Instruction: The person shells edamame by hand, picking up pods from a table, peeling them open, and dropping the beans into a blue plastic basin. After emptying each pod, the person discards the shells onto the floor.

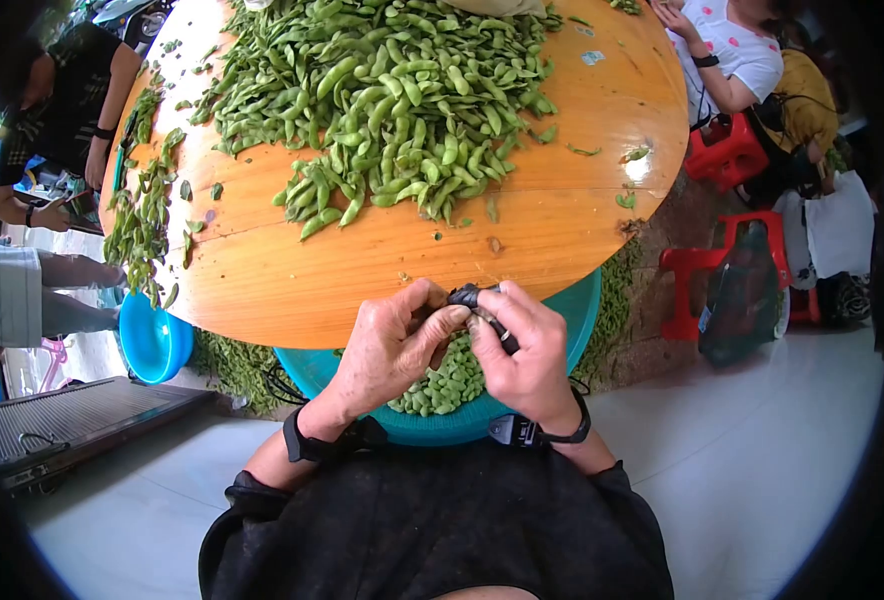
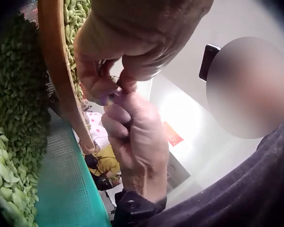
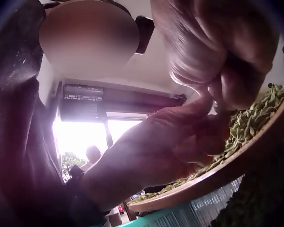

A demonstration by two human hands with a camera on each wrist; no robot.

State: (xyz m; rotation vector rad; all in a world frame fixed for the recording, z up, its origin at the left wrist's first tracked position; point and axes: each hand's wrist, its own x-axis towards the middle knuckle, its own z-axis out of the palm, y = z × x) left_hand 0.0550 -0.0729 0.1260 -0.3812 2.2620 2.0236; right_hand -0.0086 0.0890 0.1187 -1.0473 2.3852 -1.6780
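Both hands meet at the fingertips in front of the table edge, above a teal basin (image 1: pixel 586 315). My left hand (image 1: pixel 387 345), thumb and forefinger together, pinches a small dark object (image 1: pixel 467 295). The right hand (image 1: pixel 527 355) grips the same spot from the other side, its fingers curled. A black band (image 1: pixel 509 343) shows between the right fingers. Cannot tell what the dark object is, as the fingers cover most of it. Shelled green beans (image 1: pixel 442 388) lie in the basin below the hands. In the left wrist view the fingertips (image 2: pixel 117 89) of both hands touch.
Green bean pods (image 1: pixel 382 110) are heaped on the round wooden table (image 1: pixel 292 285), with more pods (image 1: pixel 145 215) along its left edge. A blue basin (image 1: pixel 152 340) stands at left, red stools (image 1: pixel 727 155) at right. Other people (image 1: pixel 732 60) are around the table.
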